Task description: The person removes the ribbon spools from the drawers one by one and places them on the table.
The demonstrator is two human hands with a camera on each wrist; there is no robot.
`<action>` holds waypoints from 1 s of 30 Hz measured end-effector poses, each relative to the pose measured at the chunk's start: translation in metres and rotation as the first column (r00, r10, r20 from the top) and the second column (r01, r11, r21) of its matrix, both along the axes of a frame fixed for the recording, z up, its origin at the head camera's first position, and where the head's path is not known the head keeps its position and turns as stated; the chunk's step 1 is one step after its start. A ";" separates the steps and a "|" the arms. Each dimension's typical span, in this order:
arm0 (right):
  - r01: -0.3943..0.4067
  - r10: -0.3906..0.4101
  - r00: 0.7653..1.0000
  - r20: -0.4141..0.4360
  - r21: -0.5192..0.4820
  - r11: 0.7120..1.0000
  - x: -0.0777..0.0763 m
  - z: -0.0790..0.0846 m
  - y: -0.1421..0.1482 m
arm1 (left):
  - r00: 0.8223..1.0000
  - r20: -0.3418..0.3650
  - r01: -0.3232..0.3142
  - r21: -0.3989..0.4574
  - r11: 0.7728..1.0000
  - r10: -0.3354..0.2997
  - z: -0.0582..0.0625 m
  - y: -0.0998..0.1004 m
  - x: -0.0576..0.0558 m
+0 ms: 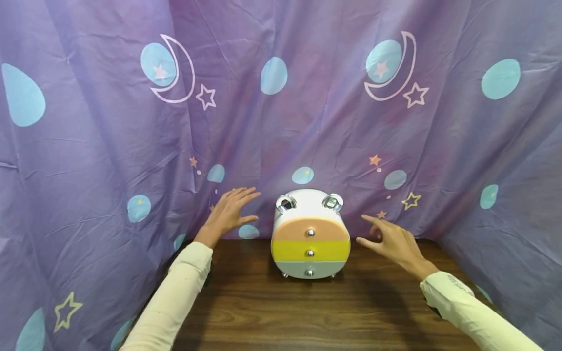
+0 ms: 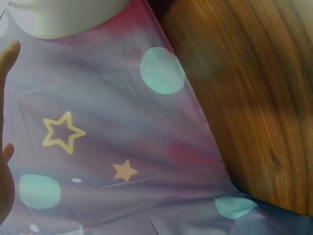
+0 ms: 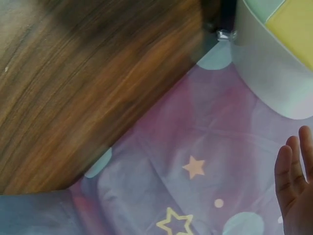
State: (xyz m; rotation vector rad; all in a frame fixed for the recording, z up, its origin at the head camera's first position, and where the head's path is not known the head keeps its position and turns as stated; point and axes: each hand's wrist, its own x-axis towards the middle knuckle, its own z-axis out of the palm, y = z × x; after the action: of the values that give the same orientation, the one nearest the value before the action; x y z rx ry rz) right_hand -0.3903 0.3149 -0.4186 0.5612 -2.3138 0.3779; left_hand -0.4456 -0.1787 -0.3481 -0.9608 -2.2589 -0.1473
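Observation:
A small rounded drawer box [image 1: 311, 243] stands at the back of the wooden table on short silver feet. Its white body carries orange, yellow and grey-green drawers, each with a silver knob, and two shiny round eyes on top. All three drawers are closed. To its left, my left hand [image 1: 230, 212] hovers with fingers spread, apart from the box. My right hand [image 1: 392, 243] is raised on the other side, its fingers loosely extended towards the box and holding nothing. In the right wrist view the box's white side [image 3: 274, 68] appears above the right hand's fingertips [image 3: 305, 132].
The dark wooden tabletop [image 1: 281, 317] stretches in front of the box. A purple curtain [image 1: 325, 126] with moons, stars and blue spots hangs close behind it and along both sides.

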 end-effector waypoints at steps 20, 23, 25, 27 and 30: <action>-0.101 0.105 0.987 -0.125 0.031 0.994 0.002 0.014 -0.032 | 0.998 -0.013 0.063 -0.020 0.998 -0.064 0.016 0.032 -0.003; -0.115 0.120 0.983 -0.137 0.040 0.993 0.001 0.016 -0.037 | 0.997 -0.016 0.074 -0.026 0.997 -0.075 0.018 0.036 -0.002; -0.129 0.134 0.981 -0.139 0.044 0.991 0.001 0.018 -0.040 | 0.997 -0.022 0.077 -0.033 0.997 -0.077 0.019 0.039 -0.003; -0.144 0.149 0.980 -0.136 0.046 0.989 0.001 0.020 -0.044 | 0.997 -0.019 0.078 -0.034 0.996 -0.079 0.021 0.043 -0.002; -0.174 0.178 0.974 -0.137 0.047 0.984 0.002 0.022 -0.050 | 0.997 -0.010 0.079 -0.032 0.996 -0.079 0.023 0.048 -0.003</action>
State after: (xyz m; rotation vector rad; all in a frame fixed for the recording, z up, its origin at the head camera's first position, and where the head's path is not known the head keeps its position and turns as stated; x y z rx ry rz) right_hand -0.3883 0.2651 -0.3968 0.7885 -2.1453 0.3696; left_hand -0.4481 -0.1309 -0.3249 -1.0659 -2.2198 -0.1404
